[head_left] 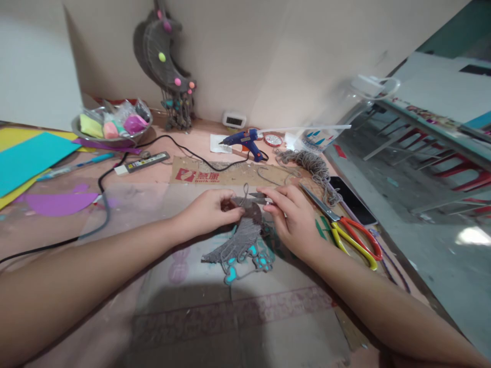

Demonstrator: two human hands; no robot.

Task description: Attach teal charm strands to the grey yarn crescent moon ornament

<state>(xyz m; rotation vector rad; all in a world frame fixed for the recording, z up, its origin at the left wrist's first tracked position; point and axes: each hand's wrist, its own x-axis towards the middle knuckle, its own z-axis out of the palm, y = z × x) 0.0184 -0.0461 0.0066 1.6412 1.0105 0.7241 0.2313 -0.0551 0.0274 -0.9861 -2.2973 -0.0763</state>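
Observation:
A grey yarn-wrapped crescent (245, 237) lies above the cardboard, with a small cord loop at its top and turquoise pieces on cords hanging below it. My left hand (215, 209) pinches its upper end between thumb and fingers. Close by on the right, my right hand (293, 217) has its fingers closed round a small dark tool with pointed tips (259, 195). Those tips face the crescent's top beside the loop; most of the tool is hidden by my fingers, so its exact kind is unclear.
Scissors (345, 225) with red and yellow handles lie right, near a phone (351, 199) and grey yarn (310, 168). Behind are a blue glue gun (243, 138), its black cord, and a clay bowl (111, 135). A decorated crescent (161, 56) hangs on the wall.

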